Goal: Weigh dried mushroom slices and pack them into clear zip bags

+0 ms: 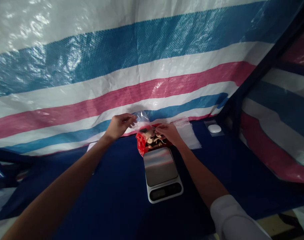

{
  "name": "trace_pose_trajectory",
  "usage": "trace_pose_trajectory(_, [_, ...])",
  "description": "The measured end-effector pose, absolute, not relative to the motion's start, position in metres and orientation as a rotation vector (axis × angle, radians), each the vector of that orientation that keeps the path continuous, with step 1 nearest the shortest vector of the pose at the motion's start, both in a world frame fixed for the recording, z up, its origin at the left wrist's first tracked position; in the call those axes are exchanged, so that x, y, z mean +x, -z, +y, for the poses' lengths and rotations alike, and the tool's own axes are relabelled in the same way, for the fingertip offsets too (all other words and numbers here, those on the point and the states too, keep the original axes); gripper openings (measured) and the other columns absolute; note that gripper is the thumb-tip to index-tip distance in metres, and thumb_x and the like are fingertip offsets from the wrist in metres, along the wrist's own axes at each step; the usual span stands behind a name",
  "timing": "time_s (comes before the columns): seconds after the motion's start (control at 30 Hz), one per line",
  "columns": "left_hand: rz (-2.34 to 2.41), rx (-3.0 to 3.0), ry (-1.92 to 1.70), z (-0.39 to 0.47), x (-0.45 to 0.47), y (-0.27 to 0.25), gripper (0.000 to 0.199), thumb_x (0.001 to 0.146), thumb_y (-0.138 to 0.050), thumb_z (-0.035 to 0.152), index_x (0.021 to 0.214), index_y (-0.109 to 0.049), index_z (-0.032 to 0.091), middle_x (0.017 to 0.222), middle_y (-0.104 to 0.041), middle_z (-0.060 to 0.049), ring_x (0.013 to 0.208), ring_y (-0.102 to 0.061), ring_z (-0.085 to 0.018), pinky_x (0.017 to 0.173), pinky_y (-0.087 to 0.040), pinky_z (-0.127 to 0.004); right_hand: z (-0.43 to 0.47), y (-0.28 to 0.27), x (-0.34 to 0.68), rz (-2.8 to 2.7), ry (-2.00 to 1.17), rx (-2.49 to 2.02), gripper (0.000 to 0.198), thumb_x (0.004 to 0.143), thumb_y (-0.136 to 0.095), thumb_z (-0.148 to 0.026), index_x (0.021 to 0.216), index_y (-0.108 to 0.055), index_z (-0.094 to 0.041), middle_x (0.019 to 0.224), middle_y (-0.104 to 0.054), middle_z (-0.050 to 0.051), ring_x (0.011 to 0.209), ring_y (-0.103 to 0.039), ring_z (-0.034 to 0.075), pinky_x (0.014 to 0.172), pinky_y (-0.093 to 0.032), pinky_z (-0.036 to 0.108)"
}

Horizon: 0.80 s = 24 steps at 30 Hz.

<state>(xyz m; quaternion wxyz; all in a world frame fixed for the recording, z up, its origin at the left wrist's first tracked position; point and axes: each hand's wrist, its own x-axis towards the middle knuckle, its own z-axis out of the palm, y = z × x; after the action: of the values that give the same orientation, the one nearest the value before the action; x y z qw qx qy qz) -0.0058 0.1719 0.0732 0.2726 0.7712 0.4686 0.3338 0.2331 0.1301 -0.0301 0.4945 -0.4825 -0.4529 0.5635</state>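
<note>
White sleeve (233, 215) behind right hand (169, 132), whose grip is unclear, at pale slices (154, 140); left hand (119, 126) pinches clear bag (142, 116); scale (160, 166) below both hands.

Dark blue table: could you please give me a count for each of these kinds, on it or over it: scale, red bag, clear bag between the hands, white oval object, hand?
Scale: 1
Red bag: 1
Clear bag: 1
White oval object: 1
Hands: 2 (left hand, right hand)
Total: 6
</note>
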Motion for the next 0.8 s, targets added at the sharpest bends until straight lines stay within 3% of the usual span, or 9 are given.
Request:
trace_pose_trajectory(0.17, [1.236,2.062,-0.943,0.175,-0.01,-0.077,0.033,0.087,-0.069,0.048,0.086,-0.076,0.015,0.075,-0.077,-0.008,0.062,-0.069,-0.016,0.059,-0.058,-0.027,0.135,0.032,0.231,-1.016,-1.365,-1.165,0.016,0.079,-0.079,-0.036,0.081,-0.078,-0.02,0.078,-0.077,0.006,0.077,-0.076,0.02,0.055,-0.06,0.024])
trace_pose_trajectory(0.4, [1.244,2.058,-0.977,0.18,-0.008,-0.078,0.027,0.088,-0.069,0.043,0.086,-0.077,0.017,0.075,-0.077,-0.007,0.064,-0.07,-0.017,0.059,-0.059,-0.027,0.141,0.032,0.219,-0.938,-1.317,-1.19,0.015,0.079,-0.076,-0.035,0.084,-0.078,-0.021,0.081,-0.078,0.003,0.085,-0.078,0.022,0.055,-0.06,0.023])
trace_pose_trajectory(0.8, [1.247,2.068,-0.935,0.179,-0.015,-0.073,0.027,0.086,-0.069,0.042,0.086,-0.076,0.016,0.077,-0.078,-0.008,0.06,-0.068,-0.015,0.058,-0.057,-0.026,0.134,0.023,0.228,-0.865,-1.402,-1.191,0.013,0.078,-0.078,-0.03,0.086,-0.08,-0.02,0.08,-0.078,0.007,0.081,-0.077,0.021,0.057,-0.061,0.025])
